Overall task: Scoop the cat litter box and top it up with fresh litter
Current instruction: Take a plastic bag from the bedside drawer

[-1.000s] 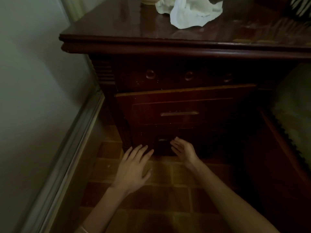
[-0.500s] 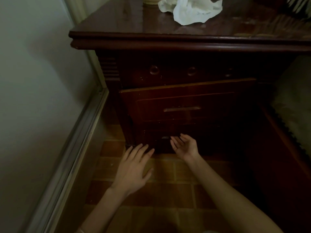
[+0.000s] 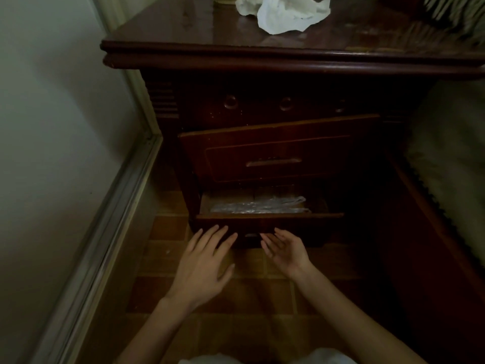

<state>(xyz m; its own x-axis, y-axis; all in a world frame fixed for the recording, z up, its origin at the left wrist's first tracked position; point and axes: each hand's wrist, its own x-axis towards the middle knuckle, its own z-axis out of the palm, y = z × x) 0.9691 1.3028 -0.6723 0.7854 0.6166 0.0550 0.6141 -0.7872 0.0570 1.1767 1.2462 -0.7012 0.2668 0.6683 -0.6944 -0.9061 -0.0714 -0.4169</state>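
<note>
The left hand (image 3: pixel 202 269) and right hand (image 3: pixel 286 252) hover empty, fingers loosely spread, before the open dark wooden bottom drawer (image 3: pixel 270 222). Its crinkled clear plastic bags (image 3: pixel 259 206) look light, limp and slippery, so pinch a gathered fold.

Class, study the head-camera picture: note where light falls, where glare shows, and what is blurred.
Head view: dim overall, the nightstand front nearly black; glare streaks its polished top; the white cloth is brightest; clear plastic in the open bottom drawer gives faint sheen; the top-right corner is smeared; the left hand and right hand look sharp.
</note>
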